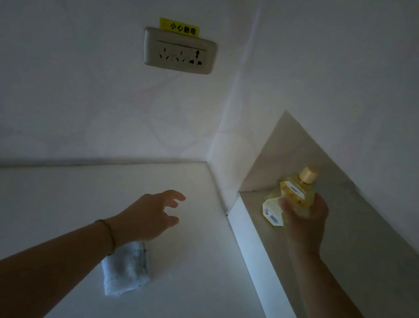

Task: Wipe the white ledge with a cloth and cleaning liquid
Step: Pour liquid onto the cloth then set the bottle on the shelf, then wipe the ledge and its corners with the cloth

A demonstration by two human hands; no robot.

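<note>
The white ledge [192, 249] fills the lower middle and runs back to the wall corner. A folded pale blue cloth [126, 270] lies on it, partly hidden under my left forearm. My left hand [154, 215] hovers over the ledge beyond the cloth, fingers spread and loosely bent, holding nothing. My right hand [304, 218] grips a small bottle of yellow liquid [295, 190] with a tan cap, held tilted above the beige recessed shelf [365, 257] on the right. A loose label flap hangs off the bottle's left side.
A triple wall socket [178, 50] with a yellow warning sticker [179, 27] sits on the back wall above the ledge. A white raised edge [257, 257] separates the ledge from the recessed shelf. White walls close in the back and right.
</note>
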